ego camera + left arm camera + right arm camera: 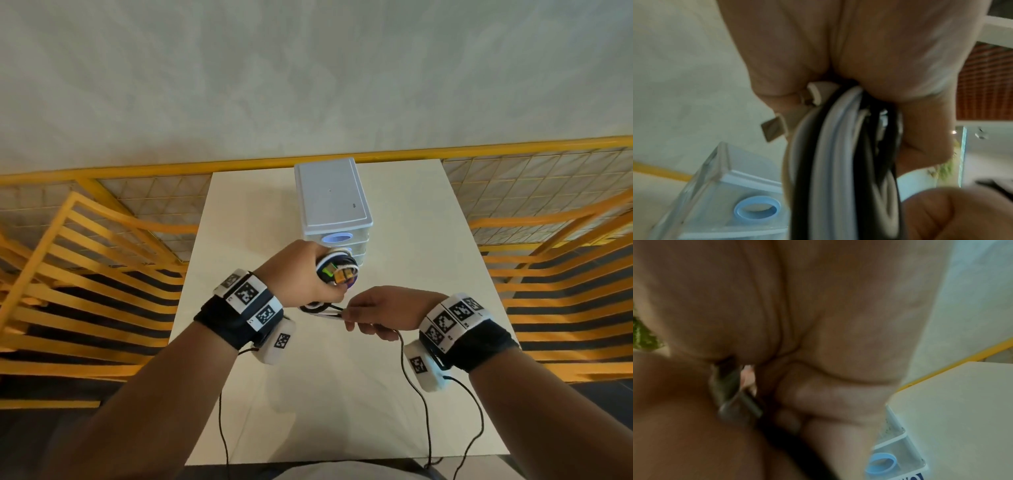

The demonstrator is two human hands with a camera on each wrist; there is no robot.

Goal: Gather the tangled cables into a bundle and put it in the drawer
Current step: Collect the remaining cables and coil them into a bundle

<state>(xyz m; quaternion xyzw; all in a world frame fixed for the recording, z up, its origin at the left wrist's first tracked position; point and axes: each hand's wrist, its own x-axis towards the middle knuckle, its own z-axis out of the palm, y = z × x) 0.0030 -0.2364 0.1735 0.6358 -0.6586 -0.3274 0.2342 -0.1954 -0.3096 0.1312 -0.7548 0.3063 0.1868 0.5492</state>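
Observation:
My left hand (308,274) grips a coiled bundle of black and white cables (337,270), held above the table just in front of the drawer unit (332,202). In the left wrist view the loops of the bundle (838,162) hang from my fist, with plug ends sticking out. Loose cable loops (320,310) trail below that fist to my right hand (373,313), which pinches them at its fingertips. The right wrist view shows a cable (735,394) pinched between my curled fingers. The small translucent drawer unit has blue ring pulls (757,208); its drawers look closed.
The white table (325,394) is narrow, with the drawer unit at its far middle. Yellow metal railings (85,267) flank both sides and run behind it. Thin black wires (416,394) from my wrist cameras hang over the near table edge.

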